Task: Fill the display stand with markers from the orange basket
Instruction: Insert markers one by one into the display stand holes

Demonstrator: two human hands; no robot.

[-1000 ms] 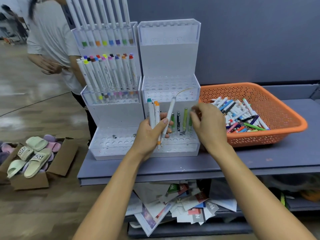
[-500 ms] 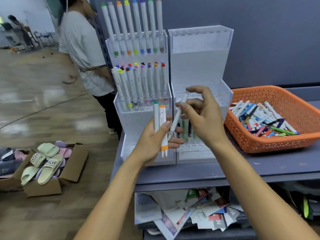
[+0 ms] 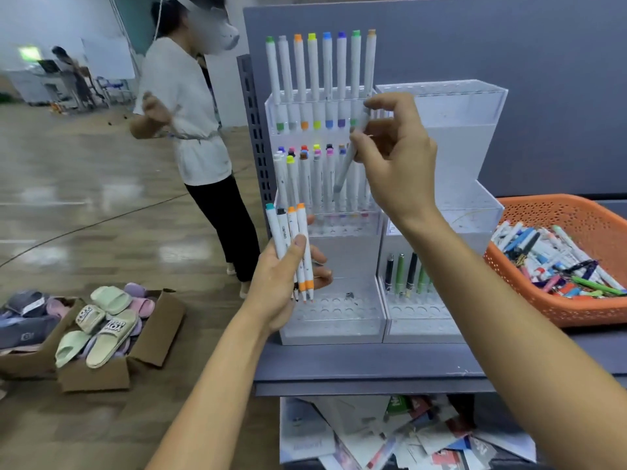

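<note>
One marker lifted to the rack, four more parked in my other hand.

My right hand [image 3: 397, 157] is up in front of the display stand [image 3: 339, 330]. Its fingers [image 3: 385, 102] are curled, and thumb and fingertips pinch a grey-tipped marker [image 3: 344, 167] that hangs tilted, tip down, across the middle row; I judge I'm turning it to drop it into a free hole. My left hand [image 3: 281, 286] sits low beside the stand's empty bottom tier, wrapped round four spare markers [image 3: 291, 239] held upright, so the next ones are close and I needn't reach back each time. The orange basket [image 3: 576, 215] sits on the bench [image 3: 356, 364] just right of the stand, with plenty of loose markers [image 3: 543, 252] left in it.
</note>
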